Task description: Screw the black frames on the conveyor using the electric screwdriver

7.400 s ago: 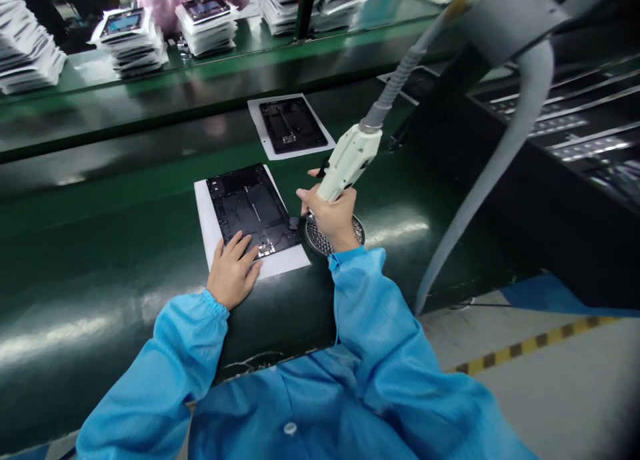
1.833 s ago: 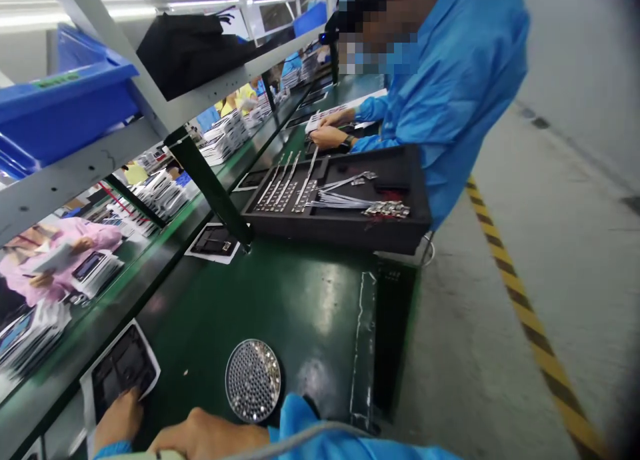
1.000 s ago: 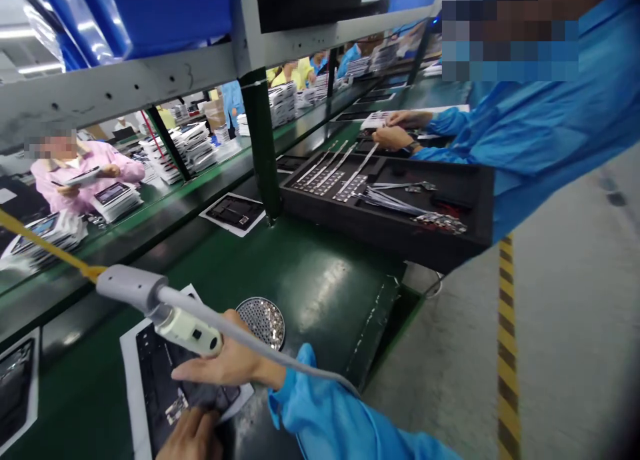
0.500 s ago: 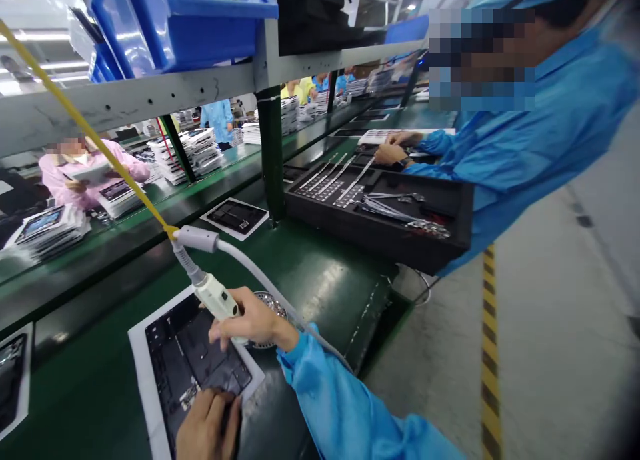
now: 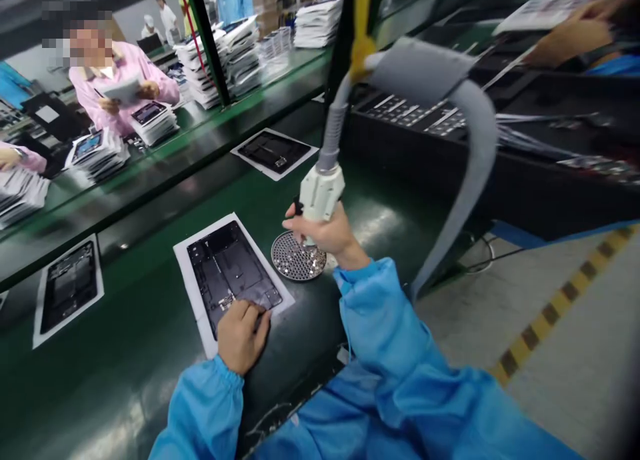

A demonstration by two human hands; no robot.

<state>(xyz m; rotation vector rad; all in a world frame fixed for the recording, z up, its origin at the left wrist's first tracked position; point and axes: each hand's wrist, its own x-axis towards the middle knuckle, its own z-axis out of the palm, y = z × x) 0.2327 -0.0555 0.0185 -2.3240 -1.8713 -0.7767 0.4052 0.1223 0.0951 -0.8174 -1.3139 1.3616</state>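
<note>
My right hand (image 5: 325, 233) grips a white electric screwdriver (image 5: 323, 190), its cable up and its lower end over a round perforated dish (image 5: 287, 263) with small shiny screws in it. The tool's tip is hidden by my fingers and the dish. Left of the dish, a black tablet housing (image 5: 235, 257) lies on a white sheet (image 5: 207, 337), with small metal parts near its lower edge. My left hand (image 5: 243, 333) is closed, its curled fingers bearing on the lower edge of the housing. What lies under those fingertips is hidden.
More black housings lie on the green bench at left (image 5: 67, 290) and behind (image 5: 275, 152). A thick grey cable (image 5: 475, 160) loops at right before a black parts box (image 5: 415, 160). A co-worker's hand (image 5: 575, 37) is beyond it. Across the bench, a person in pink (image 5: 125, 73) holds a tablet.
My right hand has carried the screwdriver from above the housing to the screw dish on its right. My left hand stays at the housing's lower edge. The view has turned left and downward.
</note>
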